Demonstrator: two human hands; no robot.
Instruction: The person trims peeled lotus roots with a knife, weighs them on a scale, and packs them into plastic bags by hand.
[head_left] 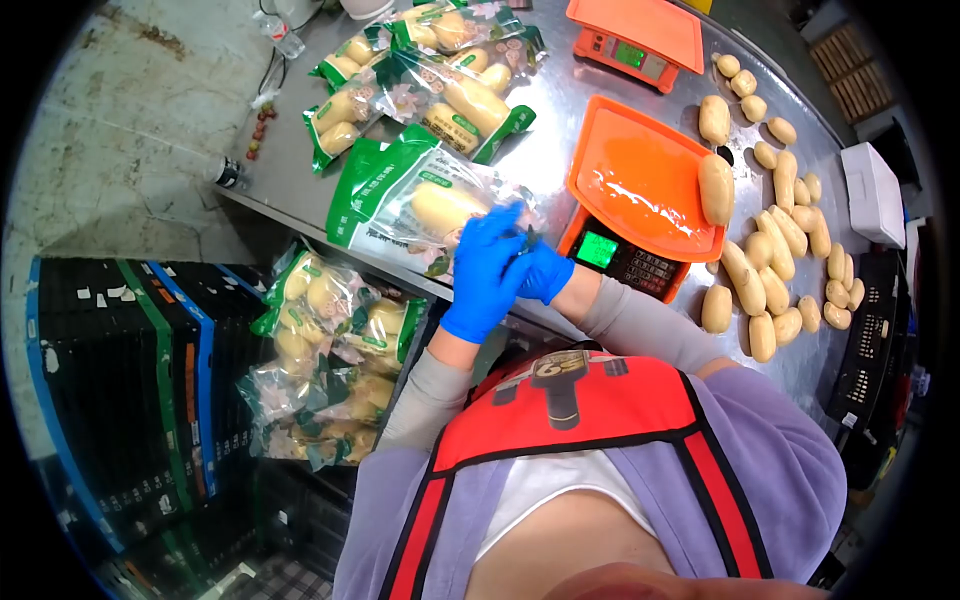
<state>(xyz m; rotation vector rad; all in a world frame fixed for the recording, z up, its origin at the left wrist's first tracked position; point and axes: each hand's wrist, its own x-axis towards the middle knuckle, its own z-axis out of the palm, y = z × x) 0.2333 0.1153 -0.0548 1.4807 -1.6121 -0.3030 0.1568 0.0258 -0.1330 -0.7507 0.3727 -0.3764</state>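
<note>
Both my hands wear blue gloves and are close together at the near end of a clear plastic bag (375, 215) with green print. Inside that bag lies a pale lotus root (445, 208). My left hand (485, 268) is closed on the bag's end, fingers pointing away from me. Just right of it, my right hand (545, 272) is closed at the same end, its fingers partly hidden by the left hand. Beside them stands a scale (640, 268) with a lit green display and an orange tray (640, 175). A lotus root (716, 190) overlaps the tray's right rim.
Filled bags (455, 95) lie farther back on the metal table (270, 165). More bags (320, 350) fill a crate below left, near stacked black crates (100, 370). Loose lotus roots (765, 250) spread along the right; a second orange scale (640, 40) stands behind.
</note>
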